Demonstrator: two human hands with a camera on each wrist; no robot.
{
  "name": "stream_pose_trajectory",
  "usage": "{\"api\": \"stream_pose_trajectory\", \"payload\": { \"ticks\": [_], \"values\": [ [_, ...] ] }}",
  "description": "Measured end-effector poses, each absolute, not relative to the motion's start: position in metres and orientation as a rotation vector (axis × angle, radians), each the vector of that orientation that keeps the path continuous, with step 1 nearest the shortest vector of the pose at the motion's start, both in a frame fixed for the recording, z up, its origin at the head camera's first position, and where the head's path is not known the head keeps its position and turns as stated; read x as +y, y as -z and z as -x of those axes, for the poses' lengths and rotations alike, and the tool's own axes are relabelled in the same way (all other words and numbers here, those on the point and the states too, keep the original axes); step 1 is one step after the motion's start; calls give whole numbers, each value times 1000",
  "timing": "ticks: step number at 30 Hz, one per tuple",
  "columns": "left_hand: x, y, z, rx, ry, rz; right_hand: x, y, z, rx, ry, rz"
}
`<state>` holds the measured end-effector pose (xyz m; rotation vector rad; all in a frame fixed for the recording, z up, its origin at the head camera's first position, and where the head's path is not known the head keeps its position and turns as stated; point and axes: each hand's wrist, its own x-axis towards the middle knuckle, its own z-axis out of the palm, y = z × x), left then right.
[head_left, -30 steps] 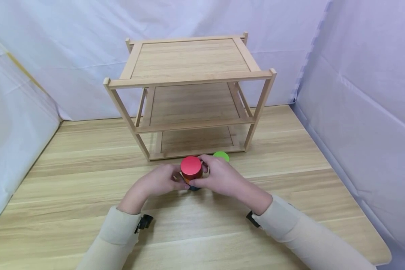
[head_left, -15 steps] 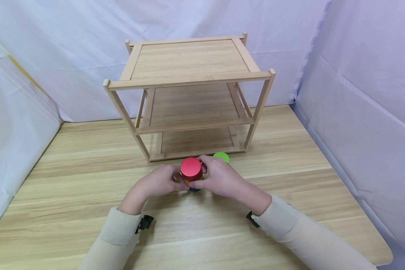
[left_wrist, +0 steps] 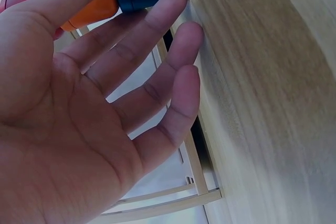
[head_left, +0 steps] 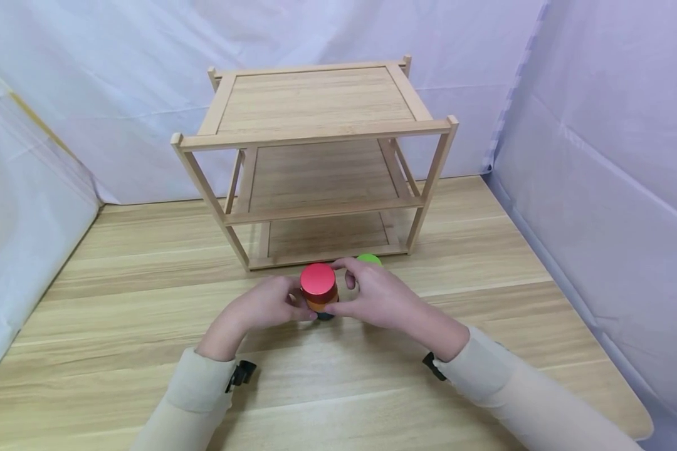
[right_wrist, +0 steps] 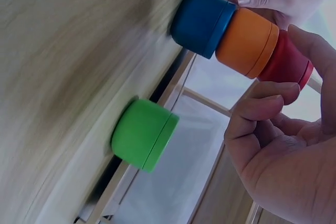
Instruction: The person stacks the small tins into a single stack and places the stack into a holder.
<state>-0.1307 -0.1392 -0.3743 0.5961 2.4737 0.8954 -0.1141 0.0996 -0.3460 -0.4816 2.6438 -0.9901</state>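
Observation:
Three small round canisters stand stacked upright on the table: a blue one [right_wrist: 202,22] at the bottom, an orange one [right_wrist: 247,41] in the middle and a red one [head_left: 318,279] on top. My left hand [head_left: 267,302] holds the stack low from the left, thumb in front and fingers behind the blue canister. My right hand [head_left: 380,294] is at the right of the stack, thumb and forefinger spread around the red canister's side in the right wrist view. A green canister [right_wrist: 144,135] stands alone to the right, partly hidden behind my right hand in the head view.
A three-tier wooden shelf [head_left: 321,131] stands just behind the canisters, its lowest front rail close to the stack. White cloth [head_left: 118,100] hangs behind and at both sides. The wooden table [head_left: 118,351] reaches a rounded corner at the front right.
My right hand has eased its fingers off the stack and shifted slightly right. The left hand and the stacked canisters stay in place; the view has shifted slightly.

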Motion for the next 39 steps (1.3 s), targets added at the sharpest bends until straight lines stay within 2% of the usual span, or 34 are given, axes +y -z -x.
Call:
{"api": "stream_pose_trajectory", "payload": {
  "ticks": [12,39],
  "values": [
    [-135,373,126,2510,-879,-507,122,357,125,2661,931,385],
    [-137,374,125,2514,-896,-524,145,382,137,2642,846,335]
  ]
}}
